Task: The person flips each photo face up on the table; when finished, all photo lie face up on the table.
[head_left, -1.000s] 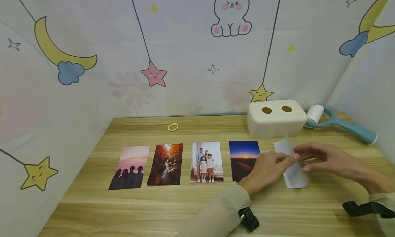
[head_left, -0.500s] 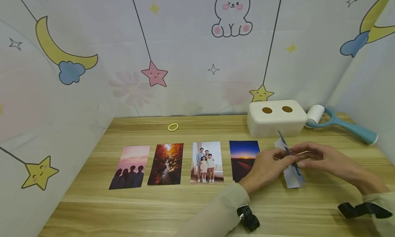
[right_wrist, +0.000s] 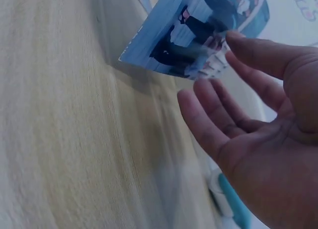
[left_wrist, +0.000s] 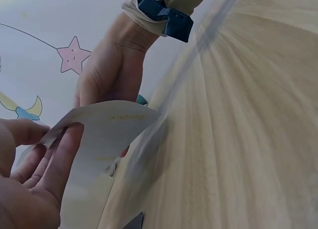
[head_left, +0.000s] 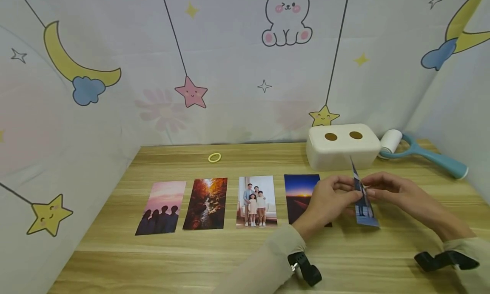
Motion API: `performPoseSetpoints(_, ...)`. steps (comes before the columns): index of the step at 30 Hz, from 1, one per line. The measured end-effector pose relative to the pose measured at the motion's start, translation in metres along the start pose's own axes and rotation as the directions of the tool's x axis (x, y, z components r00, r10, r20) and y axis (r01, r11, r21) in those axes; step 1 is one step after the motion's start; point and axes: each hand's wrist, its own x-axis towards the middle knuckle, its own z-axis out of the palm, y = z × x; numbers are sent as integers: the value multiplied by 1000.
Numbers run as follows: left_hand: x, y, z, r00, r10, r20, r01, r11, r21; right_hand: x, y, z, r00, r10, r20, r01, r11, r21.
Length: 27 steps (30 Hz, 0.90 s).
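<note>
A photo point(head_left: 363, 206) of people against a bluish background stands tilted on edge above the table's right half. My left hand point(head_left: 330, 202) pinches its left side, thumb on the picture face and fingers behind on the white back, as the left wrist view shows. At the opposite side my right hand point(head_left: 398, 196) holds the photo's edge between thumb and index finger; its other fingers stay loosely bent in the right wrist view. Partly behind my left hand lies a sunset photo point(head_left: 302, 192). The family photo point(head_left: 256, 202) lies face up to its left.
Further left lie an autumn stream photo point(head_left: 205, 204) and a silhouettes photo point(head_left: 161, 206). At the back are a yellow ring point(head_left: 215, 158), a white box point(head_left: 343, 148) with two round holes, and a blue-handled roller point(head_left: 432, 155). A printed cloth wall point(head_left: 229, 64) borders the table.
The photo, white back showing a second ago, has turned so its picture face shows and has come up off the table. Both hands have shifted slightly with it.
</note>
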Motion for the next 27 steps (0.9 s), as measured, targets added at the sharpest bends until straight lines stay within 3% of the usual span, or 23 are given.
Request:
performPoseSetpoints(5,2,-2,-4,998,29,49,-25,997,-72,1,3,-1,1000,14,-19,-13,1000,23)
performPoseSetpoints(11,3,-2,-9,993,115,18,-115,993,23,2,7,0,1000,-8,-11,9,995,101)
performPoseSetpoints(15,2,-2,-10,987,162,-2,-161,982,98,1,10,1,998,-3,-56,6,998,69)
performPoseSetpoints(22,1,-4,-12,987,159,0,-157,975,157,1,13,-2,992,31,-121,-31,1000,-4)
performPoseSetpoints(27,3,-10,-14,987,158,-39,-148,971,190,2,13,-2,990,36,-139,-41,999,-31)
